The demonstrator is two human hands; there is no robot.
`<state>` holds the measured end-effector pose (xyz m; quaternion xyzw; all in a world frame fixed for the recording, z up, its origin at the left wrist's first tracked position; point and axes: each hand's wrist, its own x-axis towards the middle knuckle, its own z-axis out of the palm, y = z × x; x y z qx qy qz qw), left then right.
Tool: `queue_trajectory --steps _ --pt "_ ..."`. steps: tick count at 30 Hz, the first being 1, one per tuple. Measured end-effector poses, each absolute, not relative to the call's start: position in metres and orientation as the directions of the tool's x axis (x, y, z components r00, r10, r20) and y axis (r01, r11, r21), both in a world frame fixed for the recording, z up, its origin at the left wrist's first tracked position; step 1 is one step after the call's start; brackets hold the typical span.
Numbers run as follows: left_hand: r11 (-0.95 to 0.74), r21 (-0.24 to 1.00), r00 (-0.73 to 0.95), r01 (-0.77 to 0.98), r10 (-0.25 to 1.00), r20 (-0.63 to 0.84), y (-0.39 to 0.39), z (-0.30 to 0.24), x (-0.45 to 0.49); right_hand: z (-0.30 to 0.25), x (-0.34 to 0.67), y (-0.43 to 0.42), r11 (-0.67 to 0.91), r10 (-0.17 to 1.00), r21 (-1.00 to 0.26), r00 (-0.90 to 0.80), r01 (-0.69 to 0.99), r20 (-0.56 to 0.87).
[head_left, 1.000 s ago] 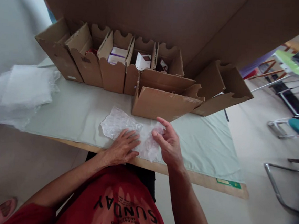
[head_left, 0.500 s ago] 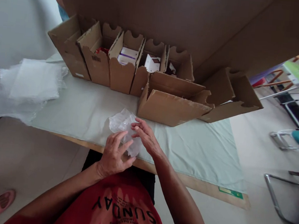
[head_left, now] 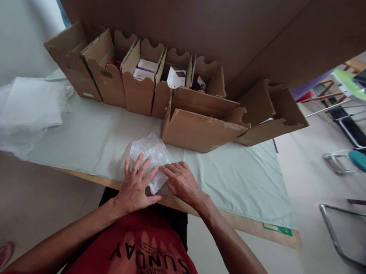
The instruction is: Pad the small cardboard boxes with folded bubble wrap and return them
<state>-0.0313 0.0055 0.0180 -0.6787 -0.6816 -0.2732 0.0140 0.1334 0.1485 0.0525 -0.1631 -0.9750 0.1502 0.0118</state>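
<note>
A crumpled clear plastic bag (head_left: 150,145) lies on the pale green cloth (head_left: 103,135) near the table's front edge. My left hand (head_left: 136,186) rests at the bag's near left side, palm down with its fingers spread. At the right edge of the plastic is my right hand (head_left: 182,181), its fingers curled together and the fingertips pressed on the bag. My fingers cover part of the bag, so whether anything lies inside it cannot be made out.
Several cardboard bins (head_left: 138,93) stand along the back, some with small boxes in them. One bin (head_left: 202,130) sits crosswise in front. A stack of plastic sheets (head_left: 33,104) hangs over the left edge. A stool (head_left: 363,161) stands on the floor at right.
My left fingers have spread flatter over the bag. My right hand has moved down toward me, and its fingers have closed at the bag's edge. The view has shifted slightly.
</note>
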Motion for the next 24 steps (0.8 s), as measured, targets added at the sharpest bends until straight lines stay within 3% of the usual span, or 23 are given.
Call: queue_trajectory --steps 4,8,11,14,18,24 --pt "-0.104 0.452 -0.127 0.886 0.883 0.451 -0.001 0.020 -0.029 0.077 0.129 0.154 0.875 0.257 -0.397 -0.961 0.276 -0.101" --pt "-0.045 0.632 -0.271 0.774 0.878 0.395 0.003 0.017 -0.037 0.098 0.119 0.167 0.756 0.204 -0.573 -0.946 0.316 -0.253" --pt "0.082 0.702 -0.367 0.707 0.891 0.267 0.011 0.012 -0.049 0.096 0.108 0.176 0.639 0.303 -0.643 -0.907 0.422 -0.294" --pt "0.191 0.662 -0.392 0.725 0.904 0.168 0.020 0.008 -0.060 0.080 0.099 0.183 0.649 0.427 -0.631 -0.890 0.425 -0.161" --pt "0.229 0.508 -0.379 0.831 0.900 0.215 0.025 0.005 -0.064 0.060 0.092 0.190 0.757 0.381 -0.570 -0.925 0.319 -0.012" --pt "0.218 0.461 -0.396 0.860 0.856 0.333 0.020 0.002 -0.057 0.060 0.086 0.203 0.796 0.299 -0.494 -0.937 0.350 -0.183"
